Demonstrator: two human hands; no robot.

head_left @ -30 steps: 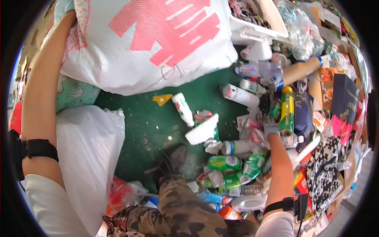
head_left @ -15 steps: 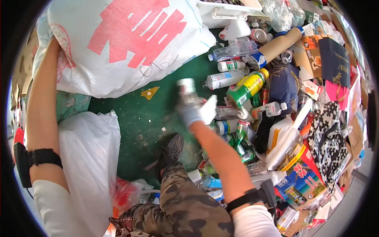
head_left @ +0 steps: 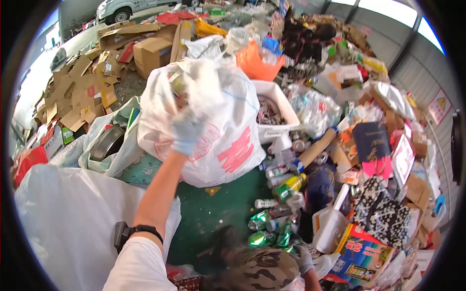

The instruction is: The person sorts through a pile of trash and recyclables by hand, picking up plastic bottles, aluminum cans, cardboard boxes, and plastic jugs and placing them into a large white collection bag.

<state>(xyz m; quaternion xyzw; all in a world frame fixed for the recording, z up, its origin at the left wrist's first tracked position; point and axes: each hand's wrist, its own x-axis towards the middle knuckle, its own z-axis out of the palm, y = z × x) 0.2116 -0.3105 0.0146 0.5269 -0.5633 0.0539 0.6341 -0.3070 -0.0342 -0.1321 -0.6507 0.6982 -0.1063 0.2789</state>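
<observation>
My left hand, in a pale glove, is raised in front of the large white woven sack with red printing. Motion smears its fingers. Just above them, a blurred yellowish item shows at the sack's top; I cannot tell whether the hand holds it. Low on the right, my gloved right hand reaches down beside my camouflage-clad leg, fingers apart. Close to its fingertips lie crushed green cans. Beyond them is a yellow-green bottle, among other bottles on the green floor.
A white plastic bin stands right of the sack. Mixed waste, with a blue printed carton, heaps up on the right. Flattened cardboard covers the far left. A pale bag fills the near left.
The view has tipped upward. My left hand has come from the sack's left side to its front. My right hand has left the middle with its white-topped container and moved down by the cans.
</observation>
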